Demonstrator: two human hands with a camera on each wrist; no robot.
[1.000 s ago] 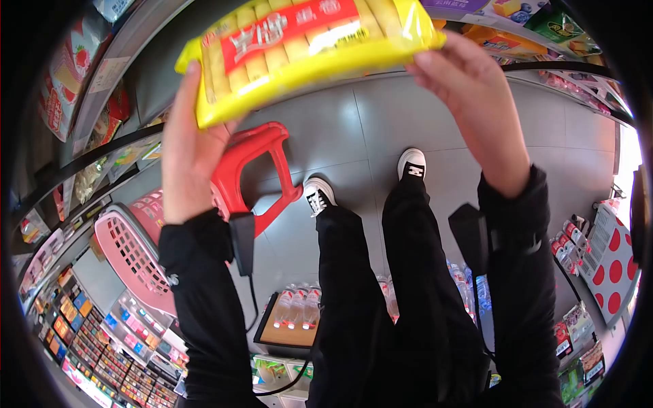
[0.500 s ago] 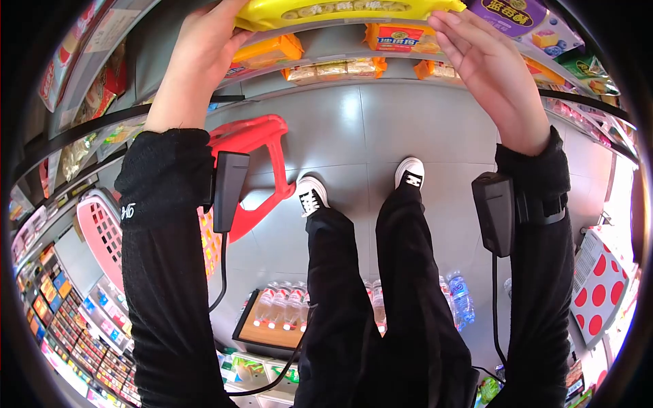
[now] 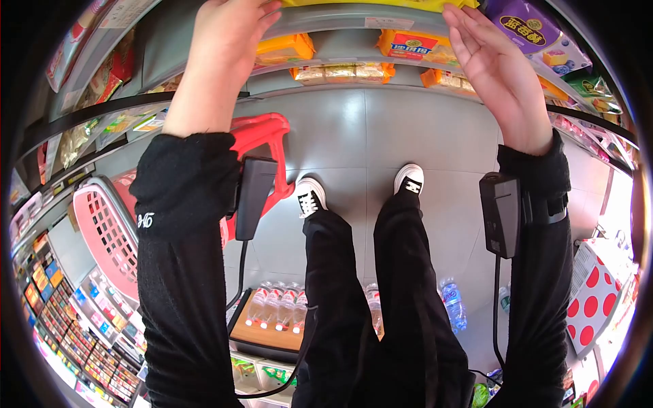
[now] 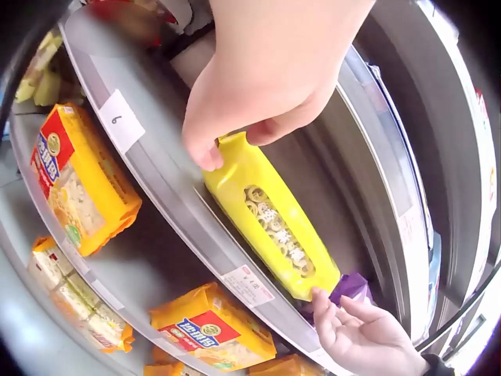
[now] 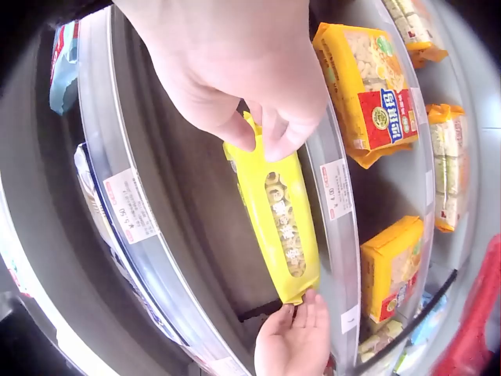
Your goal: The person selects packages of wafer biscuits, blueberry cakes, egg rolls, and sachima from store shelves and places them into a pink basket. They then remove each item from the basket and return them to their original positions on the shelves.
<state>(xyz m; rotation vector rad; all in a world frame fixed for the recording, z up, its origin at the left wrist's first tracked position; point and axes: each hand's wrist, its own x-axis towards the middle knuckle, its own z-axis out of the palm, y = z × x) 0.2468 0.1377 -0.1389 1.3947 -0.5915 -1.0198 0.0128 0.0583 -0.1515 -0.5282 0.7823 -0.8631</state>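
A yellow package (image 3: 381, 3) with a clear oval window shows only a strip at the top of the head view. Both wrist views show it (image 4: 270, 215) (image 5: 278, 215) at a grey shelf, lengthwise just behind the front edge; whether it bears fully on the shelf I cannot tell. My left hand (image 3: 228, 58) (image 4: 274, 70) (image 5: 293, 341) pinches one end between thumb and fingers. At the other end, my right hand (image 3: 503, 81) (image 4: 368, 337) (image 5: 235, 70) pinches the crimped tip, its other fingers loosely extended.
Orange packages (image 3: 415, 46) (image 4: 86, 180) fill parts of the lower shelf, and a purple package (image 3: 537, 34) stands beside my right hand. A pink basket (image 3: 105, 234) with a red handle is at the left on the floor. Bottles (image 3: 275, 306) stand behind my legs.
Both hands have carried the yellow package away from my body to the shelf, and its broad front no longer faces the head camera. Over the last half second it has shifted slightly farther up.
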